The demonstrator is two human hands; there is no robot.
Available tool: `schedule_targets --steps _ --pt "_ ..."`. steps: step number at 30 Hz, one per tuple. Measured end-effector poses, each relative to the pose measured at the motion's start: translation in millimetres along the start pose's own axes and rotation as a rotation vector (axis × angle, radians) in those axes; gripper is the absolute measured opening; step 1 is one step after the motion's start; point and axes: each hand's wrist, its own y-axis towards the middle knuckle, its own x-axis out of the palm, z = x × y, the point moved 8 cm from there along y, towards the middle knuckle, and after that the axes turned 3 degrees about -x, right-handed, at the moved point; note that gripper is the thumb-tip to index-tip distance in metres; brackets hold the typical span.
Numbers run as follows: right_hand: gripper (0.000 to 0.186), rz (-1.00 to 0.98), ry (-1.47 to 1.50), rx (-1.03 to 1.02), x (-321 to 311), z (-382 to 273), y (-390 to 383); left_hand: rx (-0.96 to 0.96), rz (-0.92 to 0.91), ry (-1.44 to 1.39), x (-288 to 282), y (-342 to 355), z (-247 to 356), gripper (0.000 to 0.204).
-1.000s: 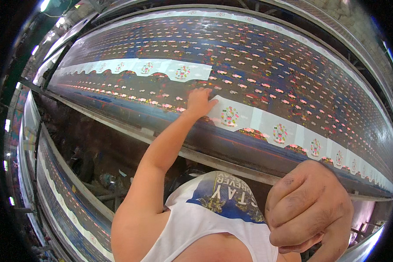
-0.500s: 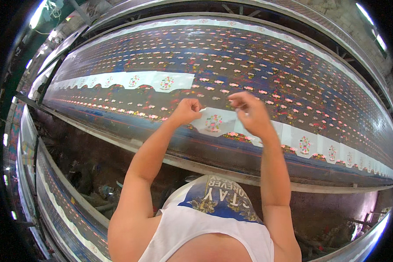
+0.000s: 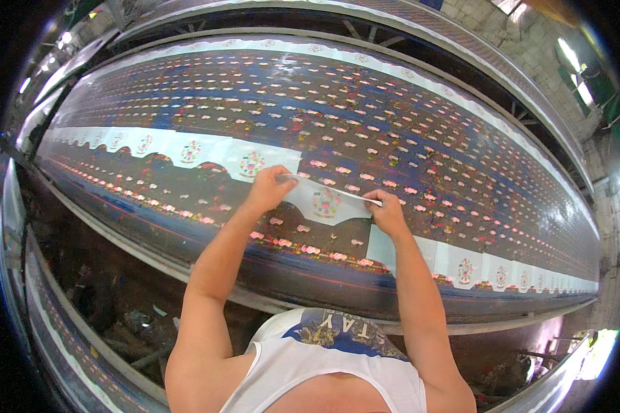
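Note:
A white fabric piece with a scalloped lower edge and a colourful printed motif is stretched between my two hands. My left hand pinches its upper left corner, beside the last piece of a row of similar white pieces laid out to the left. At the upper right corner, my right hand has thumb and fingers closed on the fabric. The piece hangs over the long dark table, tilted down slightly to the right. Whether its left edge touches the row is hidden by my left hand.
Another row of white printed pieces runs along the near right side of the table, starting below my right hand. Small pink and red marks cover the table surface. A white strip lines the far edge. Another long table stands at lower left.
The fabric piece has come away from the near right row, up to the end of the left row. My right hand, earlier off its corner, now grips it. The view has shifted.

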Motion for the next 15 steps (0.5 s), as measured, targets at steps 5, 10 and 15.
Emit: schedule_targets --steps 5,10,15 --pt "0.017 0.306 0.061 0.052 -5 65 36 0.244 0.414 0.158 3 44 4 0.039" --pt "0.021 0.391 -0.064 0.115 -1 58 35 0.269 0.485 0.254 12 52 -13 0.044" --pt "0.022 0.502 -0.145 0.113 -1 48 30 0.293 0.513 0.287 13 49 -14 0.047"
